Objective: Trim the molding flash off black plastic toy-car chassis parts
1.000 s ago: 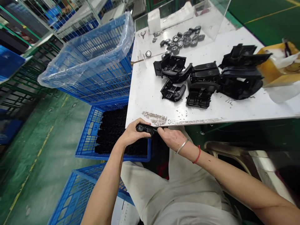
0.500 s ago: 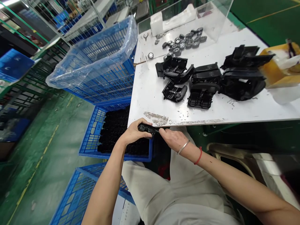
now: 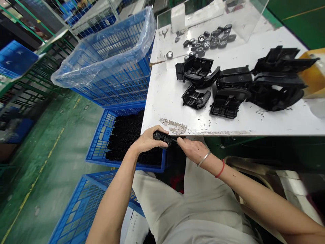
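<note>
My left hand [image 3: 148, 140] is closed around a small black molded plastic part [image 3: 162, 137], thumb on one side and fingers on the other, at the table's front edge. My right hand [image 3: 191, 148] is closed on a thin, blade-like tool [image 3: 174, 139] that reaches the right end of that part. Most of the tool is hidden in the fist, so its exact kind does not show. On the white table [image 3: 162, 105] beyond my hands lie several larger black plastic shells, among them a small one [image 3: 196, 97] and a ribbed one [image 3: 225, 103].
A blue crate [image 3: 98, 149] full of black parts stands left of the table, below a plastic-lined blue crate [image 3: 111, 67]. Small black wheels [image 3: 207, 44] lie at the table's back, near a clear panel. A yellow container [image 3: 315, 78] sits at the right. Dark shavings dot the front edge.
The view has shifted a little, so the table items appear farther right. Both hands keep their hold, with the black part and the tool still meeting.
</note>
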{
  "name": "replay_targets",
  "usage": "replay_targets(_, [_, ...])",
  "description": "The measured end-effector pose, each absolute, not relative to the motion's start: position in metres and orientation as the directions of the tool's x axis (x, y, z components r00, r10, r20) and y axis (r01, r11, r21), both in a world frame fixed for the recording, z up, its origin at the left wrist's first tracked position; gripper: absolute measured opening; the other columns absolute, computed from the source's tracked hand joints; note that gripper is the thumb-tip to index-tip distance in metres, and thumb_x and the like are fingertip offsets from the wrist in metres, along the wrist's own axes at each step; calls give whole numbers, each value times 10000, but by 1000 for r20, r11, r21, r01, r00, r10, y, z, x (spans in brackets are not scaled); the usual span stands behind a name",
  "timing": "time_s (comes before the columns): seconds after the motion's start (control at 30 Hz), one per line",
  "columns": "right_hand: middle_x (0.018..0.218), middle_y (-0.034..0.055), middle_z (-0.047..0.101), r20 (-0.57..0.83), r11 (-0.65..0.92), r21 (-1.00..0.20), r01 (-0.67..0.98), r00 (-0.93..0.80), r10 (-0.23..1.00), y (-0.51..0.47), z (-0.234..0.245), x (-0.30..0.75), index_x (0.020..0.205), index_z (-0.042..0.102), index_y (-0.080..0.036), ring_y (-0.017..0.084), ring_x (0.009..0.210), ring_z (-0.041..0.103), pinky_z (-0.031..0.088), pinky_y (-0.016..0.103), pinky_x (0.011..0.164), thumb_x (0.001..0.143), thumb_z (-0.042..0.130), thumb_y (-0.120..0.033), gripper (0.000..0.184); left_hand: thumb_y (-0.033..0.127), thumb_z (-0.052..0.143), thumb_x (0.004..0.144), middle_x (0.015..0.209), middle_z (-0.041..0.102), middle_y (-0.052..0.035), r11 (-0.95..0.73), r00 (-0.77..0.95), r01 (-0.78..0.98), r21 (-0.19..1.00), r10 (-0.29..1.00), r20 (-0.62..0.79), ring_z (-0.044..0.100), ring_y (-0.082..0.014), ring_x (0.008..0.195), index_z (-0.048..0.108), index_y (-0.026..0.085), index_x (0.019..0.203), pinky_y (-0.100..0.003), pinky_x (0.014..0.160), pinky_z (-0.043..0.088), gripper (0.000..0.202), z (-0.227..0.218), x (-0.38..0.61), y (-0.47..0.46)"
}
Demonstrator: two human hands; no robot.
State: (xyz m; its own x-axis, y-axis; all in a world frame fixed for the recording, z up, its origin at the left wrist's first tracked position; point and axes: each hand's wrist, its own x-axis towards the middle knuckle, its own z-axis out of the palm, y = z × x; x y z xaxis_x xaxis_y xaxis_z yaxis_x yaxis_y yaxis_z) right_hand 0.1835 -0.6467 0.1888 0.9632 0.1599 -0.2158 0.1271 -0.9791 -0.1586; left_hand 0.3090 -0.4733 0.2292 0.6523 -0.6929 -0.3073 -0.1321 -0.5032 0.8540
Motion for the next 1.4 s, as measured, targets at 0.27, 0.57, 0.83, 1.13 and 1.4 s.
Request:
replay_targets(0.27, [865,85,643,-149,-976,-187,112,979,141,-639,181,192,1036,478,-178,181,626,627,202,268,438,927,257,-98,260,337,815,578,872,659,-15,-506,638,-175,845,-712,-294,592,-160,799,650,162,980,-269,737,465,468,229,312,-471])
replay_targets(0.57, [688,13,593,27,-890,-417,182,982,188,-658,168,174,931,465,-178,129,546,524,191,252,462,1007,223,-318,289,333,828,578,965,679,-34,-466,634,-168,869,-726,-267,611,-192,921,656,169,980,-287,831,449,467,223,314,-467])
replay_targets(0.83, [709,14,580,4,-967,-152,204,979,206,-653,166,178,920,526,-186,128,498,524,90,281,424,965,308,-191,223,336,840,578,1035,685,-58,-426,623,-170,889,-745,-238,616,-215,1011,649,181,986,-323,927,434,476,218,315,-466])
replay_targets(1.13, [755,38,609,-189,-966,-150,209,953,235,-651,180,190,1005,507,-194,160,560,592,101,281,409,893,312,-76,254,345,842,578,1031,689,-52,-421,627,-173,890,-744,-231,617,-218,1018,648,180,967,-327,938,432,465,217,314,-468])
replay_targets(1.4, [788,78,627,-164,-975,-140,170,968,192,-641,176,199,994,519,-186,182,606,611,103,298,440,922,245,-100,296,339,836,577,966,675,-28,-446,627,-173,878,-738,-251,608,-190,922,647,175,970,-292,850,445,466,218,315,-468])
